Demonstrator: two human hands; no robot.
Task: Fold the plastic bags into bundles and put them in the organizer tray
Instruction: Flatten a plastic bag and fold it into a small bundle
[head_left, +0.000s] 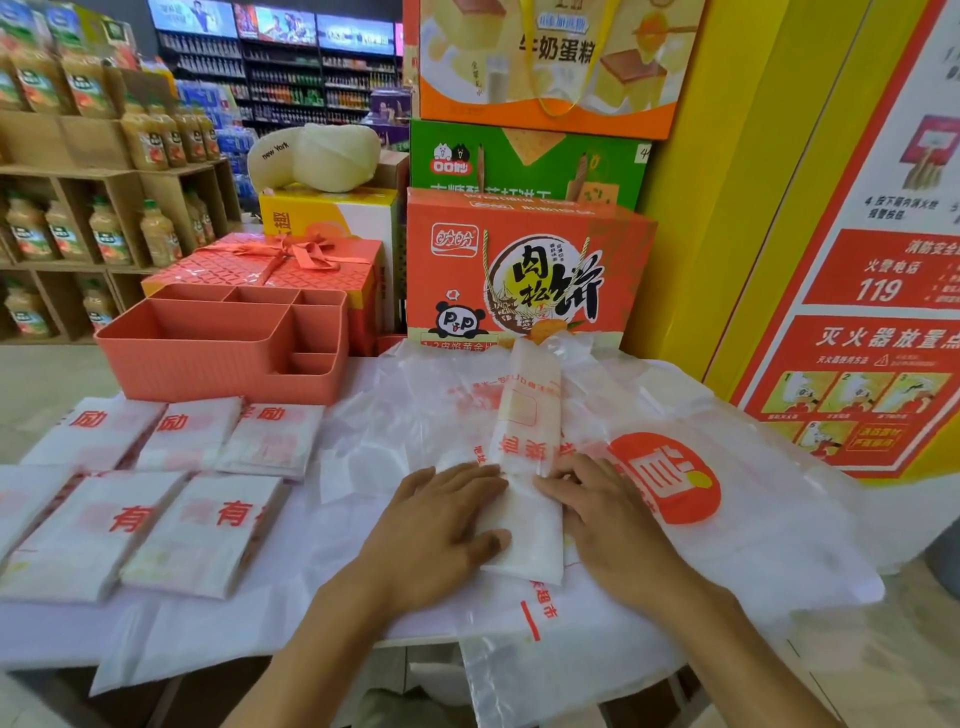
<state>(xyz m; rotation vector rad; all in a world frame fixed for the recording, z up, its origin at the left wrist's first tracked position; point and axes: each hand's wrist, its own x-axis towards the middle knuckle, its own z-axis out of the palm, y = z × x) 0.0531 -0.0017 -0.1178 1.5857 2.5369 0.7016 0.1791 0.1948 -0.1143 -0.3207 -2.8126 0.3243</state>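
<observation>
A white plastic bag (527, 441) with red print, folded into a long narrow strip, lies on the table running away from me. My left hand (441, 525) presses flat on the strip's near left side with straight fingers. My right hand (608, 525) rests on its right edge, fingertips touching the fold. Under the strip lie loose unfolded bags (701, 519), one showing a round red logo. Several folded bundles (208, 525) lie in two rows at the left. The coral organizer tray (218, 364) with compartments stands at the back left; no bag shows inside it.
A red snack box (524, 270) with a panda stands right behind the bags, with more boxes stacked above. A red gift box (275, 265) with a ribbon sits behind the tray. A yellow pillar with a red poster (857, 312) is at the right. Drink shelves fill the left.
</observation>
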